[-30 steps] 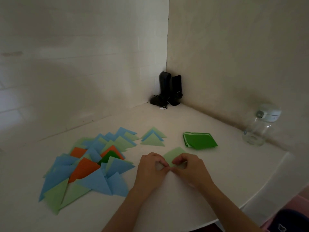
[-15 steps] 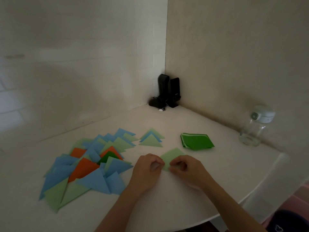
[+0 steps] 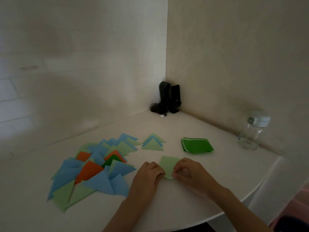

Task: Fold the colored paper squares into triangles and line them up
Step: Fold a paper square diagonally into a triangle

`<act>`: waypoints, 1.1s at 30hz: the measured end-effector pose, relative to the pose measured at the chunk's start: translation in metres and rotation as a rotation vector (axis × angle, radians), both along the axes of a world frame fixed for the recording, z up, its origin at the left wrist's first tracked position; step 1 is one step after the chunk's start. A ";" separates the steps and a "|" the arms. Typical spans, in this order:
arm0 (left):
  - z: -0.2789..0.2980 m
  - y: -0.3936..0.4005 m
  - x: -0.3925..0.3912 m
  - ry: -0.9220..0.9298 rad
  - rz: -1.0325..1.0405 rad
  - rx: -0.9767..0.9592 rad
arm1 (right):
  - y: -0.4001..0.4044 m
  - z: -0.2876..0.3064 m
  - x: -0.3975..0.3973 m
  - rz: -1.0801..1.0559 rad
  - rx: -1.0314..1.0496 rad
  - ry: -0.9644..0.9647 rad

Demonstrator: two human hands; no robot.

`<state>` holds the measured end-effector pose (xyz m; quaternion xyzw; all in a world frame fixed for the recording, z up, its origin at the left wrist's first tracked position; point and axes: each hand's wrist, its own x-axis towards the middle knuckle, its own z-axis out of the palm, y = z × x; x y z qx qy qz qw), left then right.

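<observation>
A light green paper square (image 3: 168, 164) lies on the white table (image 3: 184, 203) in front of me. My left hand (image 3: 148, 173) rests on its left edge with curled fingers. My right hand (image 3: 187, 171) pinches its near corner, which is lifted a little. To the left spreads a pile of folded triangles (image 3: 93, 166) in blue, light green, orange and dark green. A small stack of three folded triangles (image 3: 153, 143) lies behind the square. A stack of dark green paper squares (image 3: 196, 145) sits to the right.
Two black speakers (image 3: 168, 99) with a cable stand in the wall corner. A clear bottle with a white lid (image 3: 252, 131) stands at the right by the wall. The table's rounded edge runs close on the right and near side.
The view shifted slightly. My hands stay on the light green square; the left hand slid toward its left edge while the right fingers keep pinching the near corner.
</observation>
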<state>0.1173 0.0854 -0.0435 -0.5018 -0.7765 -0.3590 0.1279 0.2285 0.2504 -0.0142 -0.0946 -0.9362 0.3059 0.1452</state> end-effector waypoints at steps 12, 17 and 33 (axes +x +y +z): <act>0.002 0.009 0.001 -0.180 0.111 0.018 | 0.001 -0.015 0.003 -0.107 0.153 -0.004; 0.002 0.013 -0.001 -0.196 0.262 -0.017 | -0.005 -0.020 -0.008 -0.242 0.128 0.051; 0.007 0.019 -0.007 -0.277 0.392 -0.188 | -0.012 -0.017 -0.017 -0.385 0.066 -0.041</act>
